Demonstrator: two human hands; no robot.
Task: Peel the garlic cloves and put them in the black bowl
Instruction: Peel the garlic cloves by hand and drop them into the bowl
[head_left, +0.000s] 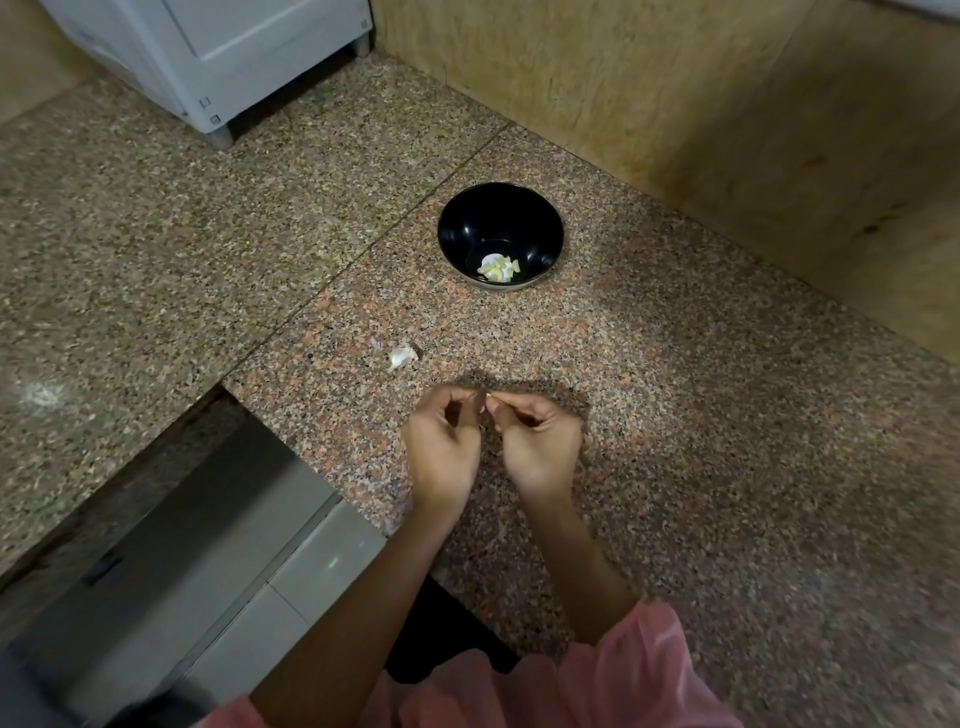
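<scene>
The left hand (441, 447) and right hand (540, 447) meet fingertip to fingertip over the granite worktop (675, 415), both curled and pinching one small garlic clove (488, 401). Beyond the hands stands the black bowl (467, 223), holding peeled cloves (498, 269). A white garlic piece (402, 357) lies just beyond the left hand.

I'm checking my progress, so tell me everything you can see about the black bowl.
The bowl is round, deep and glossy black inside, plastic or ceramic by its look; a strip of paler outside shows at its near edge. It stands upright on the speckled stone counter, not far from the tan wall. A few pale yellowish garlic pieces lie in its bottom. Nothing else touches it.
</scene>
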